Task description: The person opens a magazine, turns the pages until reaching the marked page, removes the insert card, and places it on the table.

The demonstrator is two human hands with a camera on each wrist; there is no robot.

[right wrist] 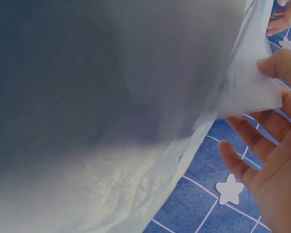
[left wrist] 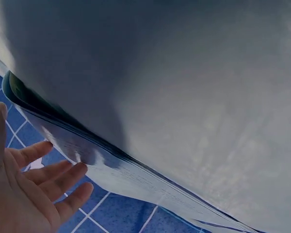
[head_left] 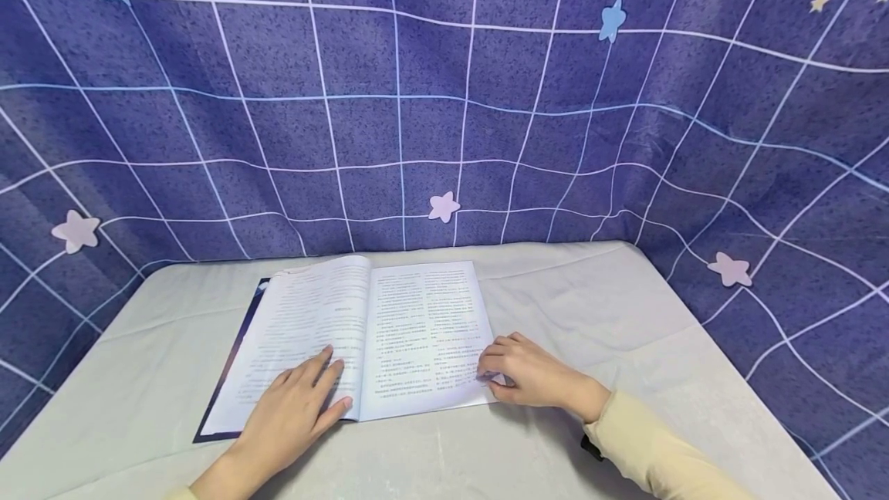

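Observation:
An open magazine-like book [head_left: 427,330] with printed text lies on the covered table, its dark cover edge showing along the left. My left hand [head_left: 292,407] rests on the lower part of the left page, fingers spread and fairly straight. At the lower right of the book, my right hand [head_left: 533,373] pinches the outer edge of the right page. In the right wrist view, a page corner [right wrist: 252,87] sits between the thumb and fingers of that hand [right wrist: 276,155]. The left wrist view shows my left hand [left wrist: 39,189] against the pages [left wrist: 145,179], seen edge-on.
A pale cloth [head_left: 590,299] covers the table. Behind and beside it hangs a blue curtain [head_left: 417,130] with white grid lines and stars. A small black object [head_left: 592,448] shows under the right sleeve [head_left: 646,446].

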